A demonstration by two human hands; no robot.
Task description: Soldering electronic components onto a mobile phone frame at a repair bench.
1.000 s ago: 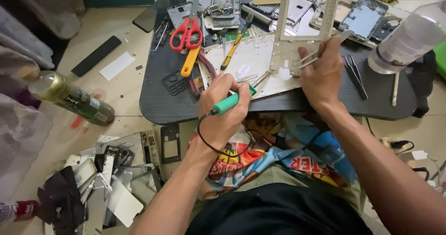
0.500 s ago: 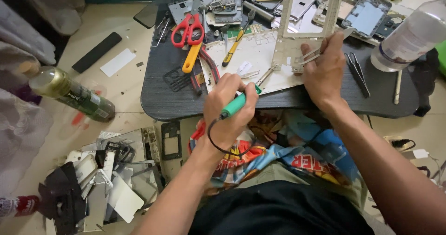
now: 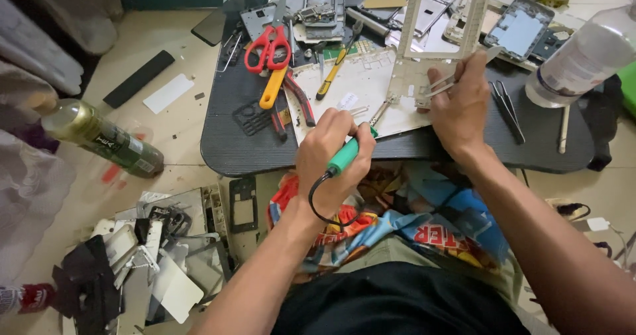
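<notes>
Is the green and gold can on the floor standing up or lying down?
Lying down. The green and gold metal can rests tilted on its side on the tan floor, its top pointing up-left.

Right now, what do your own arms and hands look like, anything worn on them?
Both forearms are bare, with no sleeves in view. The left hand and the right hand wear no gloves, and I see no rings or watch. A thin black band loops around the left wrist.

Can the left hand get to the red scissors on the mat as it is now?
Probably not at once: the left hand is shut on the green-handled tool. The red scissors lie uncovered on the dark mat.
</notes>
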